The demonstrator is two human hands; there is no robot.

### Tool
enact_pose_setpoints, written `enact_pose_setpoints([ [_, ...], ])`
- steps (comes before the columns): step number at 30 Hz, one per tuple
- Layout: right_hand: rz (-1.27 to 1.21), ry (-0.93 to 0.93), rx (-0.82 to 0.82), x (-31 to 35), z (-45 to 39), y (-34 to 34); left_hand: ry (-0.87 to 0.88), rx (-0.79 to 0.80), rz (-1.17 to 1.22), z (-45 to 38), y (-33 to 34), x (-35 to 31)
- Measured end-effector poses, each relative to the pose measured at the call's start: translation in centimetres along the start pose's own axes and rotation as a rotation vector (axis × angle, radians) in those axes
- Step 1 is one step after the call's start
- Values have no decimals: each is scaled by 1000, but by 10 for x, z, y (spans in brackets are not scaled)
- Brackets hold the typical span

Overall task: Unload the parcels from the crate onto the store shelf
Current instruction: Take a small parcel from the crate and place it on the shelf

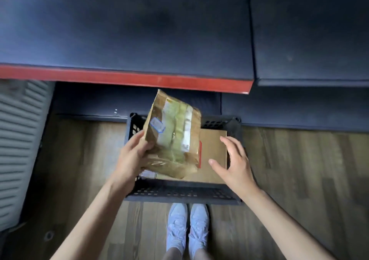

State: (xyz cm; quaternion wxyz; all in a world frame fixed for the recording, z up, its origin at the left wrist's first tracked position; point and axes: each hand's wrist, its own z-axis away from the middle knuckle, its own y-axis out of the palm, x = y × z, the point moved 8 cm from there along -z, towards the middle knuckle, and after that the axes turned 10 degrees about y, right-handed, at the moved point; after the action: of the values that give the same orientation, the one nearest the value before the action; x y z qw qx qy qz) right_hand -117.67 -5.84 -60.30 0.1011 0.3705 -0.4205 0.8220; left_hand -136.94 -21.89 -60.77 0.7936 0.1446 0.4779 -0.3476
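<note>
Brown paper parcel (172, 134) is gripped at its left edge by the left hand (131, 156) above the black crate (179, 194). The right hand (233, 160), open and empty, should steady the right side before it is raised to the far shelf (123, 40).

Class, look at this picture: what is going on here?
A person stands at a black crate on the floor, below a dark shelf. The left hand grips a taped brown parcel, tilted above the crate. The right hand hovers open over a flat cardboard box still in the crate.
</note>
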Motion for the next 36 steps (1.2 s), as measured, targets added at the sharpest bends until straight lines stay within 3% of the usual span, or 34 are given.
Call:
enact_pose_setpoints([
  [5,-275,-29,-129,76,30,-81,52,117,246,48,18,-90],
  [12,-745,-172,40,196,84,-175,401,281,393,128,26,-244],
  [21,-677,-530,-1,345,166,-287,928,349,379,231,1,-428],
  [36,-599,-849,-243,442,258,-377,1228,417,421,314,-18,-534],
])
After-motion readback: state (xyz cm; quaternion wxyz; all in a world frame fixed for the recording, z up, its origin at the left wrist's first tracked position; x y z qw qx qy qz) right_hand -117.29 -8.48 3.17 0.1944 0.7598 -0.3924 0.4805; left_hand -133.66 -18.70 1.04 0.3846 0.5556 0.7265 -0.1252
